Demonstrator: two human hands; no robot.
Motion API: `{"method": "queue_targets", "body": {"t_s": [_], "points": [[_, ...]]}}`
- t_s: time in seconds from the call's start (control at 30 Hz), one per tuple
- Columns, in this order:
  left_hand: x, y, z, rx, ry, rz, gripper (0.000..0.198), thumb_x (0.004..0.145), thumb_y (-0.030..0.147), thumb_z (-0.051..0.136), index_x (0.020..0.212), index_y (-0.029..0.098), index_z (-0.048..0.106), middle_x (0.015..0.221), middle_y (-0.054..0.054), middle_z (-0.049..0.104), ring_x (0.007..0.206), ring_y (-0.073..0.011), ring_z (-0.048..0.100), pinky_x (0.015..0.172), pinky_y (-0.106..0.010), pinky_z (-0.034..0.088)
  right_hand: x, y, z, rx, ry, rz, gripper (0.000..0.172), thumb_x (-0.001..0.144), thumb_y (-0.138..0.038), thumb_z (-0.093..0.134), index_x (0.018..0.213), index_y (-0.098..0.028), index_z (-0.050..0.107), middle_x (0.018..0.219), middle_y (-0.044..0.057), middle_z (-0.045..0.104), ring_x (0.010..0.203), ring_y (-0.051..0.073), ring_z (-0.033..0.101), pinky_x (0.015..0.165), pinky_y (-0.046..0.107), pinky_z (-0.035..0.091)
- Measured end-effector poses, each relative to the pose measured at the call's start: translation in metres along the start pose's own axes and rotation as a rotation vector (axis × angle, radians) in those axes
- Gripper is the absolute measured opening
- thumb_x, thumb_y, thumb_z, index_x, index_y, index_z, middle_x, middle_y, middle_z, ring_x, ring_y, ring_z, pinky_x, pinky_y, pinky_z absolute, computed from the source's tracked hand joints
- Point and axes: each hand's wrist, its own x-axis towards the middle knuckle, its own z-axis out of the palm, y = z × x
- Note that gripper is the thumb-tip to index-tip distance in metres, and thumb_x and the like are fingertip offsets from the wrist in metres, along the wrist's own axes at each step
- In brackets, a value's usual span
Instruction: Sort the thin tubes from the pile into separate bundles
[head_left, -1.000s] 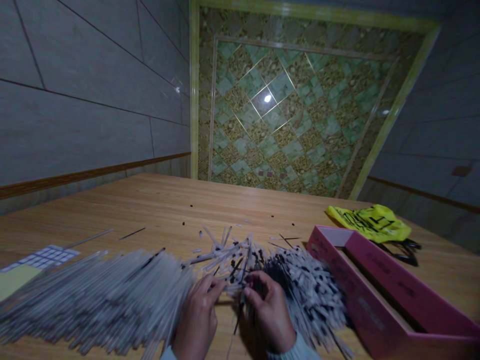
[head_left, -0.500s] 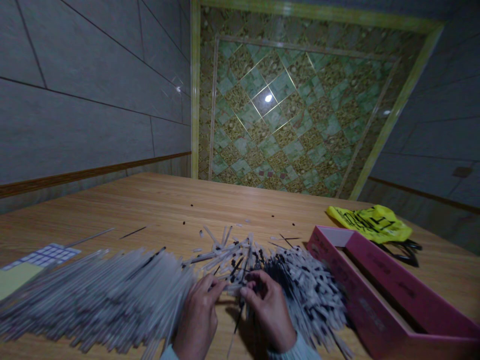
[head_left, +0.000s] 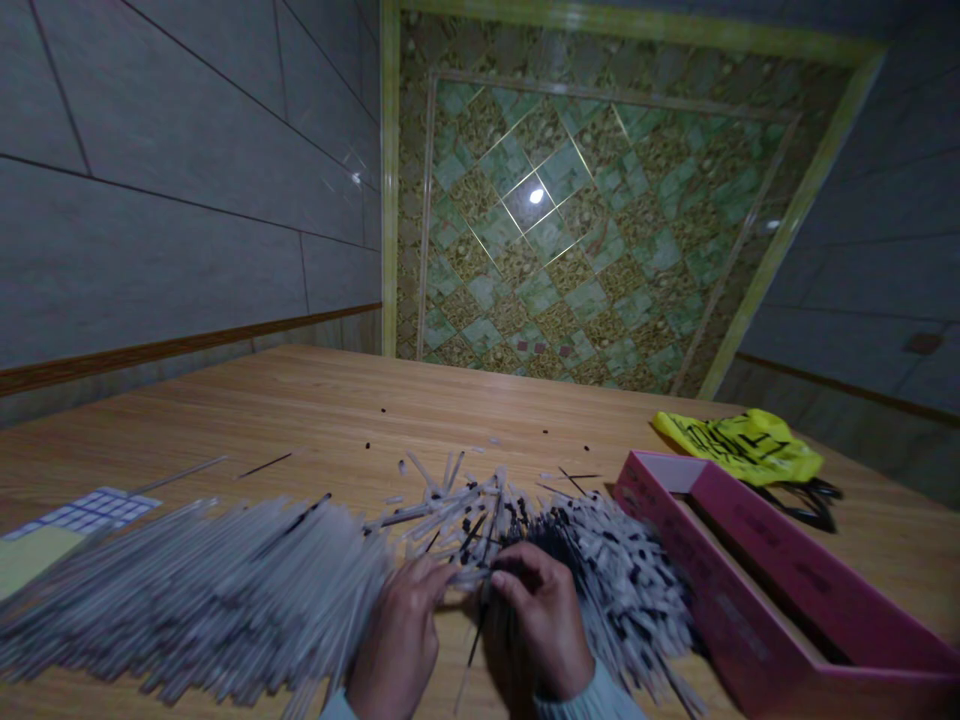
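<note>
My left hand (head_left: 399, 632) is low in the middle, its thumb and index finger pinched on one end of a short clear plastic tube (head_left: 470, 577). Opposite it, my right hand (head_left: 544, 618) has its thumb and index finger closed at the tube's other end. A thin dark stick (head_left: 475, 640) slants below the tube between the hands; whether it is held I cannot tell. Beside my left hand spreads a pile of long clear plastic tubes (head_left: 202, 590). Close by my right hand lies a heap of dark sticks with whitish sleeved ends (head_left: 630, 560).
Beyond my hands lie scattered short tubes and black bits (head_left: 442, 510). An open pink box (head_left: 750, 590) stands at the right, with a yellow bag (head_left: 742, 447) behind it. A checked sheet (head_left: 97, 507) and a pale yellow paper (head_left: 34, 560) rest at the left of the wooden table (head_left: 315, 400).
My right hand has shifted slightly, its fingers drawing closer together at the tube. My left hand stays nearly in place, and the piles are unchanged.
</note>
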Motion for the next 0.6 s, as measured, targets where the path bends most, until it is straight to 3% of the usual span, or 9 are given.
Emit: {"method": "queue_targets", "body": {"t_s": [0.23,0.6], "points": [[0.000,-0.005,0.004,0.005,0.010,0.011,0.044,0.071,0.001,0.038,0.098,0.022,0.065,0.090,-0.008,0.068,0.085,-0.0214,0.059,0.076,-0.034,0.045,0.000,-0.003,-0.004,-0.120,-0.020,-0.078,0.010,0.072,-0.012,0.057,0.075,-0.017,0.066,0.073,0.003,0.064,0.074,0.019,0.058,0.066,0.026,0.043],[0.003,0.007,-0.002,0.022,-0.063,-0.052,0.035,0.071,0.000,0.038,0.082,0.022,0.063,0.079,-0.005,0.066,0.078,-0.0194,0.059,0.068,-0.028,0.041,0.002,-0.003,-0.011,-0.142,-0.098,-0.109,0.007,0.074,-0.014,0.059,0.073,-0.018,0.065,0.070,0.002,0.062,0.072,0.018,0.058,0.064,0.026,0.042]]}}
